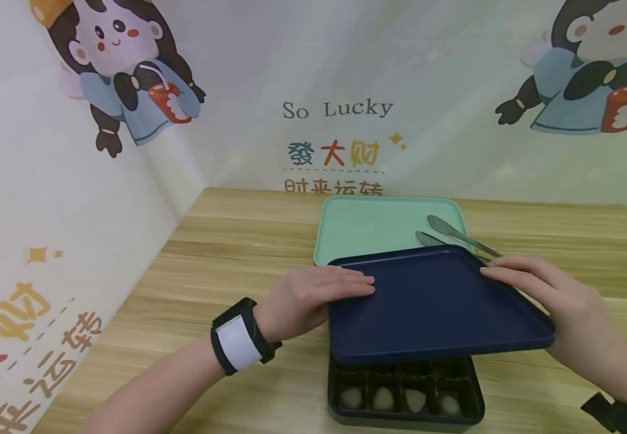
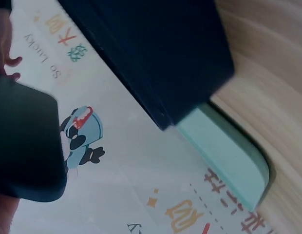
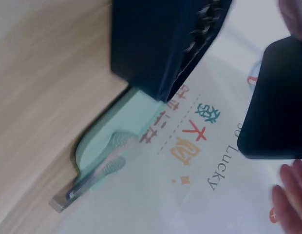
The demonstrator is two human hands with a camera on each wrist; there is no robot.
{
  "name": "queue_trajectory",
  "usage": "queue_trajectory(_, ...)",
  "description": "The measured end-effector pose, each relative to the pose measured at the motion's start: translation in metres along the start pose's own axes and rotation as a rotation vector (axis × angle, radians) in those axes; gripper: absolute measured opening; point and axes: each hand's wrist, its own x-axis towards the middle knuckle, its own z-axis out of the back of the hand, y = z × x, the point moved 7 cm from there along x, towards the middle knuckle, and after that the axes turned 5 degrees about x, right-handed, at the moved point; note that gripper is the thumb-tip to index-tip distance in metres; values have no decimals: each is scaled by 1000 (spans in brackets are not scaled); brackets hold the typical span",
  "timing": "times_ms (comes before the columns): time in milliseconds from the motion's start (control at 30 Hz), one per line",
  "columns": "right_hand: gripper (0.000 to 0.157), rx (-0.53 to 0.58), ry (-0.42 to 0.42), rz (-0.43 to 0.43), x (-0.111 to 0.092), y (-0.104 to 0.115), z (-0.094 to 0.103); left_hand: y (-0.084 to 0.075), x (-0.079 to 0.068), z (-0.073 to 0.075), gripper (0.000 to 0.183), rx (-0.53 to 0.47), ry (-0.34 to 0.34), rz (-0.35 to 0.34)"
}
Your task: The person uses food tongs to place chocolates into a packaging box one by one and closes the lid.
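Note:
A dark blue lid (image 1: 427, 307) is held tilted over a dark blue compartment box (image 1: 411, 421). My left hand (image 1: 305, 301) grips the lid's left edge, its fingers flat across the top and its thumb hidden. At the right edge, my right hand (image 1: 573, 313) holds the lid with its fingertips on the rim. Pale rounded pieces (image 1: 383, 399) sit one per compartment in the box's front row, while the lid covers the back. Both wrist views show a gap between the raised lid (image 2: 27, 141) and the box (image 3: 146, 44).
Behind the box, a mint green tray (image 1: 373, 223) lies on the wooden table (image 1: 237, 241). Metal tongs (image 1: 454, 232) with perforated heads rest across its right side. A printed cloth (image 1: 432, 78) hangs along the back and left of the table.

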Motion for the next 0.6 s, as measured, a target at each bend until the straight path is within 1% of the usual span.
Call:
queue_trajectory(33, 49, -16, -41, 39, 2, 3, 2, 2, 0, 1, 37, -58, -5, 40)
queue_trajectory(100, 45, -34, -97, 61, 6, 6, 4, 6, 1, 3, 30, -164, -12, 134)
queue_trajectory(133, 44, -36, -119, 53, 7, 5, 5, 9, 1, 3, 27, -216, -16, 185)
queue_trajectory(167, 42, -35, -121, 31, 7, 3, 4, 11, 1, 3, 27, -269, -21, 239)
queue_trajectory(200, 35, -34, -112, -10, 7, 0, 3, 13, 1, 2, 29, -323, -28, 296)
queue_trajectory(267, 20, -1, -84, -129, 6, -9, 0, 19, 0, -1, 38, -439, -35, 418)
queue_trajectory(300, 13, 47, -70, -195, 5, -14, -2, 22, -1, -3, 45, -479, -33, 480)
queue_trajectory(333, 10, 103, -38, -285, 3, -20, -5, 26, -2, -5, 50, -505, -26, 543)
queue_trajectory(367, 10, 181, 4, -375, 1, -26, -10, 29, -5, -7, 55, -526, -10, 608)
queue_trajectory(400, 12, 269, 48, -476, -2, -32, -15, 32, -8, -12, 61, -560, 25, 681)
queue_trajectory(433, 18, 370, 100, -573, -5, -39, -21, 34, -12, -17, 63, -611, 64, 751)
queue_trajectory(500, 36, 582, 208, -753, -11, -48, -37, 38, -23, -28, 64, -696, 161, 889)
queue_trajectory(567, 53, 741, 313, -893, -19, -53, -52, 37, -34, -39, 63, -794, 256, 1000)
queue_trajectory(600, 59, 789, 362, -947, -23, -53, -59, 35, -40, -44, 63, -841, 298, 1043)
